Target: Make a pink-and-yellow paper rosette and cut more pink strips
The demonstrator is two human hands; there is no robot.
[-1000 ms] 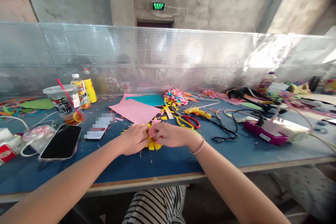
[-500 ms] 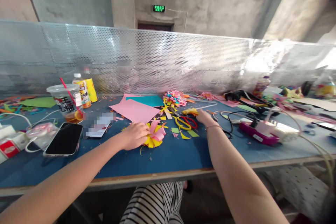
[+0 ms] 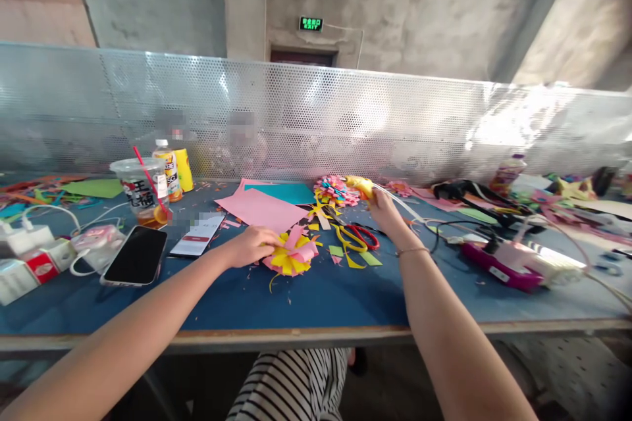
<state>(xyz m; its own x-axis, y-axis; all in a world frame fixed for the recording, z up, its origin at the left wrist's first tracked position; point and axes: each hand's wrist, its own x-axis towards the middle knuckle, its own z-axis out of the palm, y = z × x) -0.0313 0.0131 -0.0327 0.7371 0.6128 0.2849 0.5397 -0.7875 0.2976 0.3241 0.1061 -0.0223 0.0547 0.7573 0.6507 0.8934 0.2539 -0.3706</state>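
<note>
At the left edge of a yellow and pink paper flower (image 3: 290,259) on the blue table, my left hand (image 3: 251,247) has its fingers closed on the petals. My right hand (image 3: 387,212) grips a yellow hot glue gun (image 3: 360,185), raised a little above the table. Its nozzle points left, towards a finished-looking pink and blue paper flower (image 3: 338,189); white strands trail off it to the right. Just in front of that hand lie red-handled scissors (image 3: 368,237) and yellow-handled scissors (image 3: 348,240), among green and yellow paper scraps (image 3: 371,258).
Pink paper (image 3: 264,208) and a teal sheet (image 3: 281,194) lie behind the left hand. Two phones (image 3: 137,256), a plastic cup (image 3: 141,194) and a drink bottle (image 3: 168,171) stand to the left. A magenta power strip (image 3: 498,266) and cables lie right. A perforated metal screen (image 3: 276,118) borders the back.
My right hand has lifted the glue gun off the table and turned it. My left hand stays at the yellow and pink flower. The whole view has shifted slightly.
</note>
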